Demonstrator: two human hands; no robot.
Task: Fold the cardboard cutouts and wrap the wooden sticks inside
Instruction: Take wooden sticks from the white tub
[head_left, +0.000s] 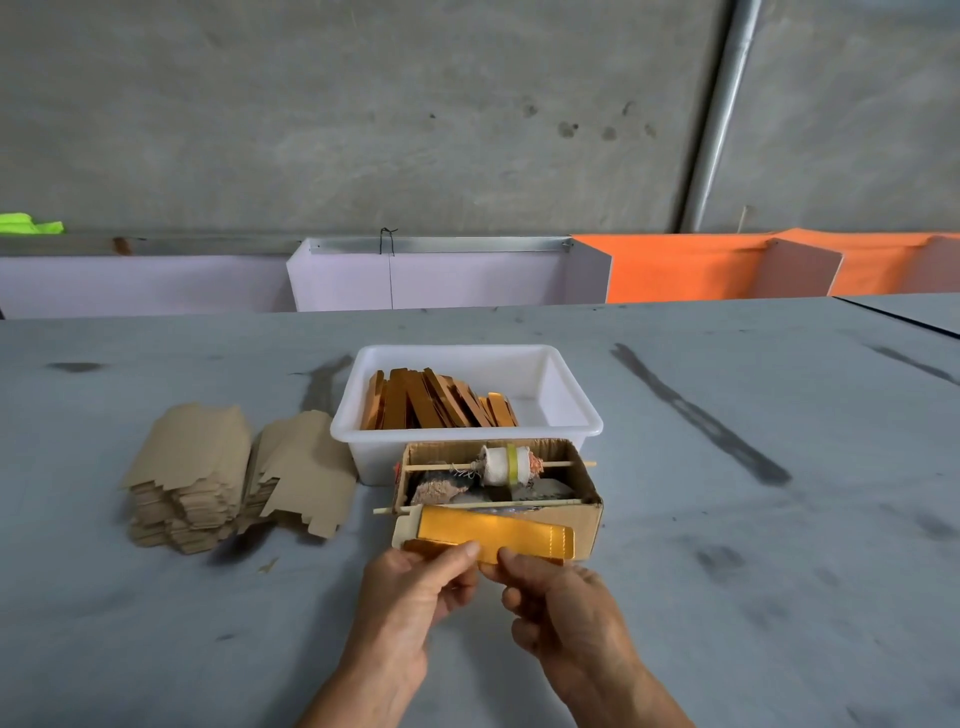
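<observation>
1. Gold-faced cardboard cutout (493, 535) sits half-folded in both hands, just in front of the small corrugated box (566, 519), near the middle of the table (727, 571).
2. Left hand (415, 582) pinches the cutout's near edge, thumb on top; a folded flap shows by its fingers.
3. Right hand (561, 603) pinches the same edge just beside the left, thumb on the gold face, other fingers curled under.
4. Pale end piece (408, 527) sticks out at the cutout's left end; looks like the wooden stick inside, can't be sure.
5. Done so far: white plastic tub (571, 415) behind the box holds a batch of gold wrapped pieces (436, 400), filling its left half only.
6. Left to do: stack of flat brown cutouts (197, 478) with a second pile (306, 473) leaning beside it, both left of the tub. Plenty unfolded, so the task looks less than halfway.
7. Corrugated box holds a white spool on a skewer (506, 465), a second skewer (467, 505) across its front, and scraps underneath.
8. Current step, my read: closing the long fold on this wrap; it then goes in the tub.
</observation>
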